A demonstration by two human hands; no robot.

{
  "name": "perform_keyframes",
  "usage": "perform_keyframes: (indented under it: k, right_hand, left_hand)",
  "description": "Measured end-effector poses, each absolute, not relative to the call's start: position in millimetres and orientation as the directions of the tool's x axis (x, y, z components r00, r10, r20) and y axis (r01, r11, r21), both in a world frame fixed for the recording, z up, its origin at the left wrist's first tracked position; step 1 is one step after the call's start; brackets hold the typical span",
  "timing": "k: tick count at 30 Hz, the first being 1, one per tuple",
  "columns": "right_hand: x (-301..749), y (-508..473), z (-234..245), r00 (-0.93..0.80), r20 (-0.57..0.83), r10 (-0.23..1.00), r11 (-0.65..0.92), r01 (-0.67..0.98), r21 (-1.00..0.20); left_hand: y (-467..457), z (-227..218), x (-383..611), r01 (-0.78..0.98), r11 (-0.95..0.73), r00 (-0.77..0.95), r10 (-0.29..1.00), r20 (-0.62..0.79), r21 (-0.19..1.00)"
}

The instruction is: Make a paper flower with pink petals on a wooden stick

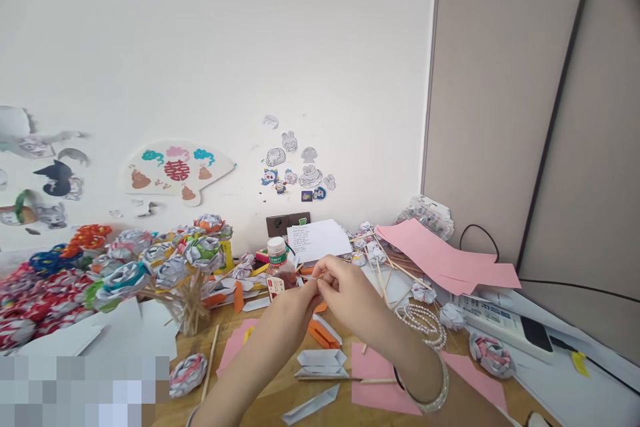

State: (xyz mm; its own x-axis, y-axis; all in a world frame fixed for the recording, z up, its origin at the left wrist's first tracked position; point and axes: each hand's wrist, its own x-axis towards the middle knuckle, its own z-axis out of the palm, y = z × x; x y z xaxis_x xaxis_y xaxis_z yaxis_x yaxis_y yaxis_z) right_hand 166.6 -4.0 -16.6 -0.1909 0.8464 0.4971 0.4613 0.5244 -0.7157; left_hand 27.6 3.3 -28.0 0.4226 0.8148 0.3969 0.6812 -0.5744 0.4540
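Observation:
My left hand (299, 302) and my right hand (345, 285) meet above the middle of the table, fingertips pinched together. Whatever lies between them is too small and hidden to make out. A bottle with a white cap (281, 268) stands just behind my left hand. Below the hands lie an orange folded paper strip (323, 333), white folded paper pieces (321, 361) and pink paper sheets (377, 395). A wooden stick (377, 381) rests across the pink paper. My right wrist wears a bracelet.
Paper flowers on sticks (193, 260) crowd the left, beside white sheets (133, 330). To the right are a beaded string (423, 323), pink sheets (440, 260), a power strip (505, 327) with a cable and a paper flower (493, 355). A wall (350, 47) closes the back.

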Motion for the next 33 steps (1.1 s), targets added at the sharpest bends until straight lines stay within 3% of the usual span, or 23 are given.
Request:
perform_keyframes:
  k: [6,12,17,22,26,29,33]
  right_hand:
    - [147.8,-10.4,-24.5,-0.185,0.747,0.639,0.725,0.47,-0.504]
    - [153.6,-6.6,-24.6,-0.094,0.677,0.73,0.683,0.144,-0.716]
    - [158.8,-5.8,-17.0,-0.205,0.544,0.813,0.503,-0.223,-0.835]
    - [164.1,-7.8,-9.3,-0.339,0.445,0.829,0.37,-0.265,-0.891]
    - [180.9,-6.2,-2.2,-0.51,0.417,0.752,0.389,-0.167,-0.906]
    - [197.5,0.1,1.4,-0.628,0.336,0.702,0.38,-0.069,-0.923]
    - [208.5,12.6,-0.3,-0.624,0.175,0.761,0.275,0.066,-0.959]
  left_hand:
    - [6.3,-26.2,21.3,0.491,-0.565,0.246,0.82,0.516,0.663]
    - [-4.8,-13.3,18.6,0.215,-0.511,0.221,0.855,0.468,0.832]
    - [-17.1,-3.7,21.6,0.018,-0.422,0.243,0.881,0.406,0.906]
    - [-22.9,-3.1,24.9,-0.097,-0.393,0.229,0.885,0.405,0.914]
    - [-24.4,-2.5,21.0,-0.062,-0.414,0.288,0.864,0.413,0.908]
    - [-25.0,-1.4,15.5,0.096,-0.482,0.409,0.817,0.407,0.871]
    - [-23.0,-4.3,11.9,0.425,-0.62,0.504,0.767,0.397,0.659]
